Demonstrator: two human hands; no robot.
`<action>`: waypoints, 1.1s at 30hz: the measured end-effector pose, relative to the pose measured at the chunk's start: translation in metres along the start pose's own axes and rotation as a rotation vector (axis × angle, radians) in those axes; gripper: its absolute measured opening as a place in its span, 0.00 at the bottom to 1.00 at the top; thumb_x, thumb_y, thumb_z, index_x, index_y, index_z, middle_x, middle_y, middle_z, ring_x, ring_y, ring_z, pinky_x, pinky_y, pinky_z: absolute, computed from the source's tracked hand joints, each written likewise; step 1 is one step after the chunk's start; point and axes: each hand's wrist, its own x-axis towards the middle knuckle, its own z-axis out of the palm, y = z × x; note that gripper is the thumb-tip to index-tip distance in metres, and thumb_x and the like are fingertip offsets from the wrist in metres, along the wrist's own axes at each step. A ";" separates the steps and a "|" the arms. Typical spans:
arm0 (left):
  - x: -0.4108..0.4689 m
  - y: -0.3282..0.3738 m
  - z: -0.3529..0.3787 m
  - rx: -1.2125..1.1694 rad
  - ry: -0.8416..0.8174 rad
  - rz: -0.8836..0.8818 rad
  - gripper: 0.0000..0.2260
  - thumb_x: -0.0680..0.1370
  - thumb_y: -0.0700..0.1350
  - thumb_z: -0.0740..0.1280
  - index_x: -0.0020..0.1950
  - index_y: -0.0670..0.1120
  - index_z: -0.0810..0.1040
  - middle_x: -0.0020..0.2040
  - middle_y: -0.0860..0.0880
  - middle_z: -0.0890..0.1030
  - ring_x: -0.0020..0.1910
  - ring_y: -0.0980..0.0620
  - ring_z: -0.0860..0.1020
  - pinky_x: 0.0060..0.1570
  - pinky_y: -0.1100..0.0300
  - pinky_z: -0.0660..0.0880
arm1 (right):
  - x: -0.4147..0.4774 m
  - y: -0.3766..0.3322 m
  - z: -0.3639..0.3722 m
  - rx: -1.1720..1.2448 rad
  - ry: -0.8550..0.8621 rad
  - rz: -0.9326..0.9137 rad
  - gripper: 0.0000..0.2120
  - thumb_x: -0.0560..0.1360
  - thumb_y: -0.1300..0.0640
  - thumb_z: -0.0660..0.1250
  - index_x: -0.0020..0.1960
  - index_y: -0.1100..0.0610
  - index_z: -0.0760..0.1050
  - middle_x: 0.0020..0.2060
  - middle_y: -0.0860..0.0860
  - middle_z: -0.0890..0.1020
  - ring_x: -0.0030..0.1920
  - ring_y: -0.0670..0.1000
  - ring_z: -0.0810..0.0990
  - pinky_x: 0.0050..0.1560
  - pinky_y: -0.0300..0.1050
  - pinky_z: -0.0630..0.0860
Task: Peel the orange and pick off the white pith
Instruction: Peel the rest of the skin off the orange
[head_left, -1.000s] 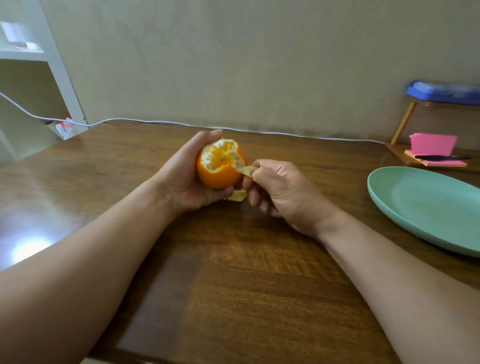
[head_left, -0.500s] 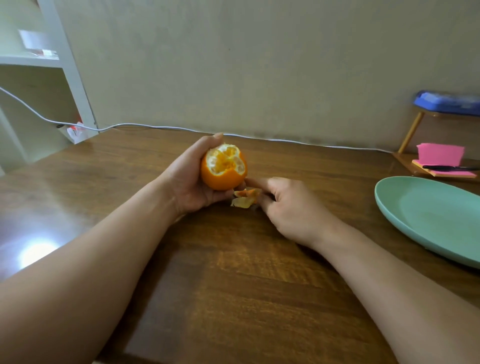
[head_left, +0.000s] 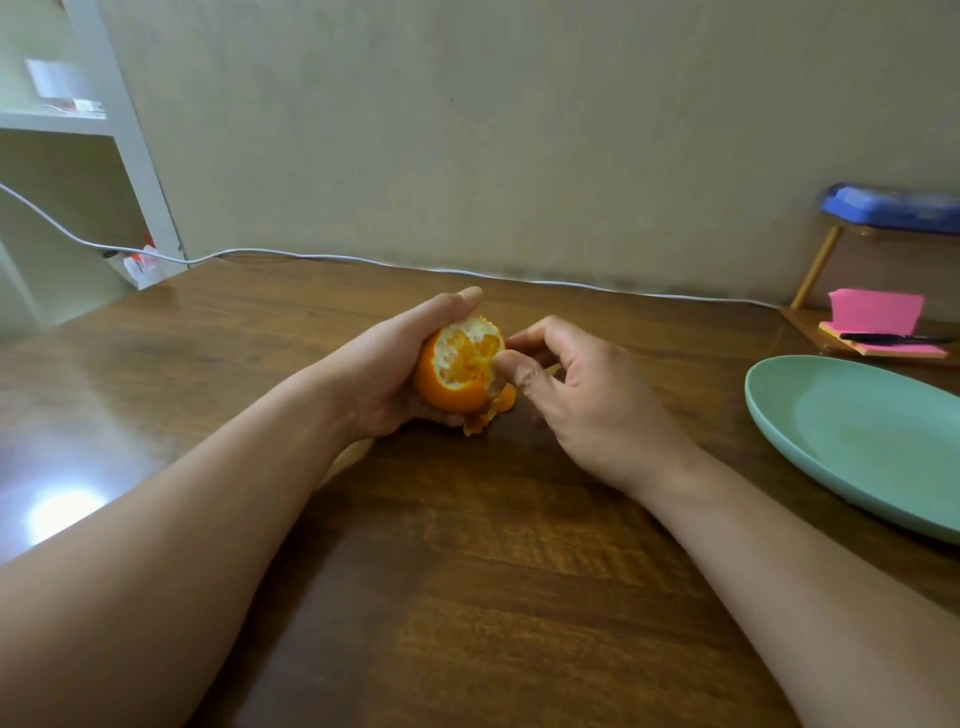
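My left hand (head_left: 387, 364) grips a partly peeled orange (head_left: 451, 382) just above the wooden table (head_left: 467, 597). The top of the orange is bare, with white pith around the flesh; the lower half keeps its peel. My right hand (head_left: 576, 395) is at the orange's right side, its thumb pressed against the torn edge of the peel and its fingers curled behind. A few torn peel pieces (head_left: 485, 415) lie on the table right under the orange.
A green plate (head_left: 857, 441) sits at the right. Behind it stands a small wooden stand with pink sticky notes (head_left: 878, 312), a black pen (head_left: 893, 338) and a blue object (head_left: 893, 208) on top. A white cable (head_left: 322, 257) runs along the wall.
My right hand pulled a strip off the orange, laid it on the table by the other peel, then rose back to the orange's right edge. My left hand tilted the orange a little.
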 end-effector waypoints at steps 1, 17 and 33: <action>-0.001 0.000 0.000 0.014 0.002 -0.004 0.24 0.82 0.64 0.64 0.58 0.44 0.82 0.48 0.39 0.86 0.39 0.44 0.85 0.30 0.57 0.80 | 0.000 0.000 -0.001 -0.016 -0.002 -0.011 0.16 0.83 0.39 0.65 0.65 0.47 0.80 0.50 0.40 0.85 0.45 0.37 0.83 0.40 0.30 0.74; -0.005 0.001 0.005 0.139 0.120 0.084 0.20 0.82 0.59 0.69 0.64 0.45 0.82 0.49 0.41 0.87 0.40 0.45 0.86 0.29 0.56 0.79 | -0.001 -0.011 -0.002 -0.267 0.016 -0.126 0.08 0.83 0.48 0.68 0.52 0.52 0.80 0.40 0.46 0.84 0.39 0.46 0.82 0.37 0.48 0.79; -0.006 -0.001 0.010 0.199 0.149 0.138 0.17 0.81 0.57 0.71 0.65 0.48 0.79 0.56 0.41 0.86 0.46 0.45 0.87 0.34 0.53 0.81 | 0.004 -0.010 0.001 0.218 -0.136 0.237 0.03 0.82 0.54 0.73 0.55 0.52 0.81 0.39 0.48 0.88 0.38 0.46 0.88 0.36 0.45 0.84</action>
